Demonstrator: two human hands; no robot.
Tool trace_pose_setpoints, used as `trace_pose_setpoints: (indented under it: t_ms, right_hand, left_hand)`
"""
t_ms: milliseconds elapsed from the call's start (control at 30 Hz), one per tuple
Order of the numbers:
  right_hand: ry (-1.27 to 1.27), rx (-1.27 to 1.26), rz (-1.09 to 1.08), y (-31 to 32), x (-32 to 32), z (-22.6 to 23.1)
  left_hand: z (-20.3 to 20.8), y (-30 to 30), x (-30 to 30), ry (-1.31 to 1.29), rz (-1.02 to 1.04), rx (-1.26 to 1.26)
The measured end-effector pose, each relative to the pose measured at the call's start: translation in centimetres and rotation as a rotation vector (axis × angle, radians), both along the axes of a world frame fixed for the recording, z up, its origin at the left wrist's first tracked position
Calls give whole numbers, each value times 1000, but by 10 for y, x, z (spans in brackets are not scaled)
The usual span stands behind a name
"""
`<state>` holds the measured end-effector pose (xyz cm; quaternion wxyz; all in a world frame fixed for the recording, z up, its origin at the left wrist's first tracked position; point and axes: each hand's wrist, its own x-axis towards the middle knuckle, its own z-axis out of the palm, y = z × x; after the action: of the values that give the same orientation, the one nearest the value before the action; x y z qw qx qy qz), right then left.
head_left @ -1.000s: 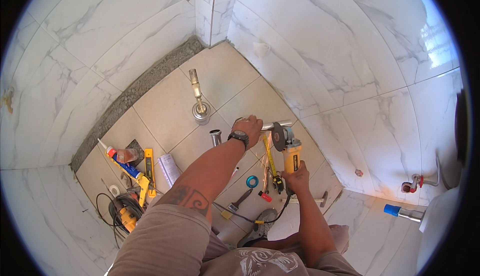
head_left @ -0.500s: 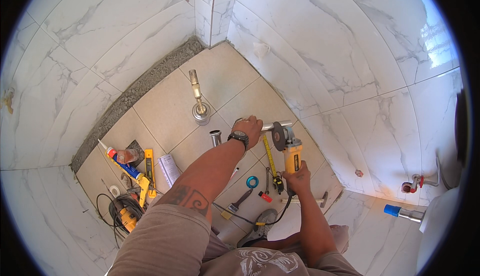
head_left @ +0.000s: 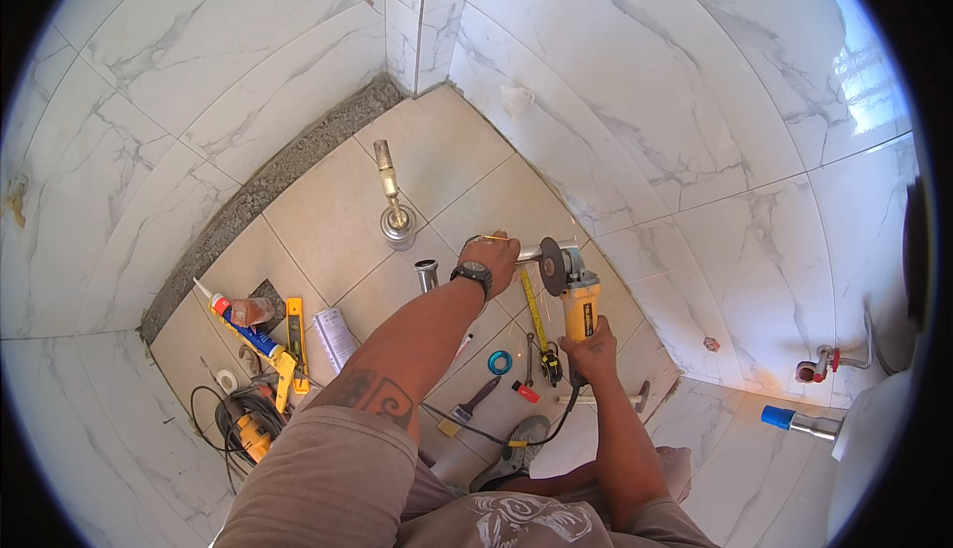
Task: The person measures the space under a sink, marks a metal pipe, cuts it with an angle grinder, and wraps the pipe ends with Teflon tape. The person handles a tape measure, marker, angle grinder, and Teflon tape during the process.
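My left hand [head_left: 490, 256] is closed around a shiny metal pipe [head_left: 530, 252] held just above the tiled floor, its end pointing right. In my right hand [head_left: 592, 351] is a yellow angle grinder [head_left: 581, 308], gripped by its body with the head pointing away from me. The dark cutting disc [head_left: 552, 264] stands upright against the pipe, a short way right of my left fingers. Thin bright streaks of sparks show near my left hand and by the right wall. Part of the pipe is hidden by my hand and the disc.
A gas torch [head_left: 397, 222] stands beyond my hands, and a short chrome pipe [head_left: 427, 272] to their left. Nearby lie a tape measure [head_left: 549, 361], a paintbrush [head_left: 476, 401] and teal tape [head_left: 499, 361]. A caulking gun [head_left: 260, 342] and yellow drill [head_left: 254, 437] lie left. The grinder's cord [head_left: 476, 433] crosses the floor.
The grinder's disc has shifted slightly left on the pipe, toward my left hand. Sparks now show. Both hands keep their grips.
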<state>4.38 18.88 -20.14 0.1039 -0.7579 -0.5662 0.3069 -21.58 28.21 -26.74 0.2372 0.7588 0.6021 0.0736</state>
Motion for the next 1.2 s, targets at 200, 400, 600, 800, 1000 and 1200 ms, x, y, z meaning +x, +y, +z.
trace_pose_setpoints:
  t_ms: [200,400,600,800,1000,1200]
  right_hand:
    - [37,7,12,7,-4,7]
    - [10,32,27,14,-9,9]
    - [-11,30,28,16,-8,4]
    - [-25,-16,2,11,-8,6]
    - [-31,-16,-5,2,-5,2]
    - [-17,-12,-9,-6,0,-3]
  left_hand:
    - [-4,-1,0,-8,-2,36]
    - [-2,-1,-1,8,-13,30]
    - [0,-1,-1,23,-20,29]
    - [-1,-2,-1,8,-14,59]
    - [2,-2,-1,18,-18,56]
    - [0,-1,-1,21,-18,53]
